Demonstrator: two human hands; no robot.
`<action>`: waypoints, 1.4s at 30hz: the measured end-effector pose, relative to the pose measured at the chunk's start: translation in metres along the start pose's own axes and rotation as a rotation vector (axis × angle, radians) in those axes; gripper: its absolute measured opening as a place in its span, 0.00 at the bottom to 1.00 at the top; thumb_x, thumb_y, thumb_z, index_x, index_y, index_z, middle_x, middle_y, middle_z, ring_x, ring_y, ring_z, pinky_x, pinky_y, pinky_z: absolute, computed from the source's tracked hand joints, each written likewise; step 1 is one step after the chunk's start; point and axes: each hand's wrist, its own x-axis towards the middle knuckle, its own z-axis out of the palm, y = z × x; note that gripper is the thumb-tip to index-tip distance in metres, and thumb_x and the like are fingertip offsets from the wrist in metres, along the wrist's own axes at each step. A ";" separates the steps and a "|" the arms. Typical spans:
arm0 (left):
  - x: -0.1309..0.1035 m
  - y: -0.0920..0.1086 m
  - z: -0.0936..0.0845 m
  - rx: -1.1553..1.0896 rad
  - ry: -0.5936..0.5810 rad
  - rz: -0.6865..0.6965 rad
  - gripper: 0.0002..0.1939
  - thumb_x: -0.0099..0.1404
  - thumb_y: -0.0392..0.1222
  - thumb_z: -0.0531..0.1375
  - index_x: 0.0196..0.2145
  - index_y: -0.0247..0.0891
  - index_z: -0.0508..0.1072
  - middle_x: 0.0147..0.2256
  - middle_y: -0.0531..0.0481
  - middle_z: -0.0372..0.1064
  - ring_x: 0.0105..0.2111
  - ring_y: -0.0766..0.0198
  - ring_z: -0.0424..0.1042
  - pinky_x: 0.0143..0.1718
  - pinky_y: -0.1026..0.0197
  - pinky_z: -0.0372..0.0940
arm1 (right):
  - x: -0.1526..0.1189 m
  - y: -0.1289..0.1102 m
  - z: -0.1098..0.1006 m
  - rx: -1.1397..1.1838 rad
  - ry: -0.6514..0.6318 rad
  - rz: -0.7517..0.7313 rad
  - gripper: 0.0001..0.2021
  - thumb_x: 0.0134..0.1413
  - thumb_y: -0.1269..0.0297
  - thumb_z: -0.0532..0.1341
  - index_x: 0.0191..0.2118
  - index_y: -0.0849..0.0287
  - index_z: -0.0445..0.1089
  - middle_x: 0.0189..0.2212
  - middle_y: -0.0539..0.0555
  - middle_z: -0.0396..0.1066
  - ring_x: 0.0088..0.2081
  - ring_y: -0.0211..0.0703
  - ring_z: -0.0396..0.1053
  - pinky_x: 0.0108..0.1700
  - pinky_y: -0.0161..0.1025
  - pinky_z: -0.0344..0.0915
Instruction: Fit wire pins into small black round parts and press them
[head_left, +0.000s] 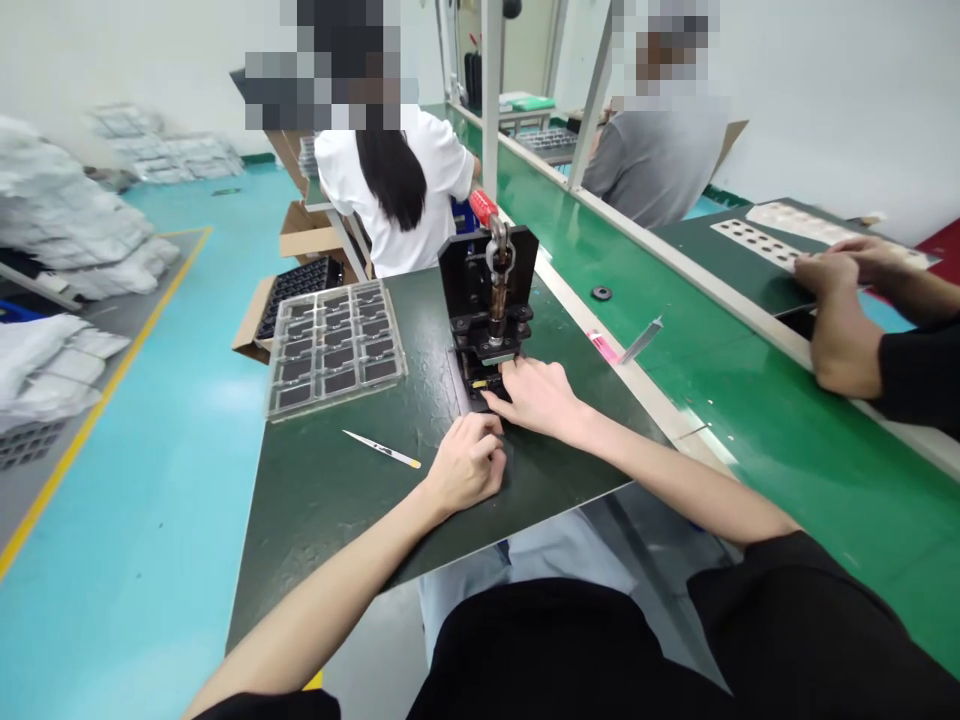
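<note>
As far as can be told, seems mid-step: got the small yellow-marked piece (480, 384) low in the black metal press (459, 275), doesn't look clamped yet. Got the right hand (541, 395) there, thumb and fingers apart, left hand (469, 465) curled in front; can't tell if either's gripping. Also spotted a glossy clear tray (341, 399) of flat dark rectangles (340, 358) left of the press.

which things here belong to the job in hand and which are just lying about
Likely in the job:
black press
small yellow piece at its base
compartment tray
tweezers

Seemingly just lying about:
black ring
pink item
white bundles at left
</note>
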 end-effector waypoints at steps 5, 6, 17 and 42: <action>-0.004 0.004 -0.007 -0.044 -0.043 -0.010 0.14 0.63 0.25 0.53 0.37 0.43 0.56 0.36 0.50 0.66 0.33 0.64 0.69 0.33 0.60 0.70 | -0.048 0.032 -0.013 0.129 0.123 -0.081 0.19 0.64 0.54 0.59 0.53 0.61 0.70 0.47 0.63 0.78 0.49 0.57 0.76 0.45 0.47 0.72; -0.005 0.004 -0.008 -0.055 -0.063 -0.011 0.13 0.64 0.25 0.53 0.37 0.43 0.56 0.35 0.50 0.66 0.32 0.64 0.69 0.33 0.60 0.70 | -0.066 0.047 -0.018 0.177 0.176 -0.090 0.19 0.64 0.53 0.60 0.53 0.59 0.70 0.47 0.61 0.78 0.49 0.55 0.76 0.47 0.47 0.73; 0.000 0.008 -0.001 -0.045 -0.279 0.072 0.09 0.69 0.28 0.50 0.43 0.39 0.62 0.37 0.48 0.72 0.33 0.65 0.74 0.35 0.63 0.72 | -0.199 0.292 0.018 0.080 0.260 0.649 0.18 0.48 0.42 0.60 0.33 0.53 0.69 0.29 0.62 0.77 0.30 0.61 0.75 0.34 0.55 0.73; 0.006 0.003 -0.011 0.053 -0.265 -0.016 0.08 0.70 0.31 0.48 0.44 0.38 0.63 0.29 0.54 0.72 0.23 0.67 0.74 0.26 0.67 0.68 | 0.011 0.306 0.063 0.405 0.397 0.210 0.25 0.61 0.54 0.59 0.60 0.60 0.71 0.56 0.66 0.74 0.49 0.55 0.76 0.52 0.52 0.75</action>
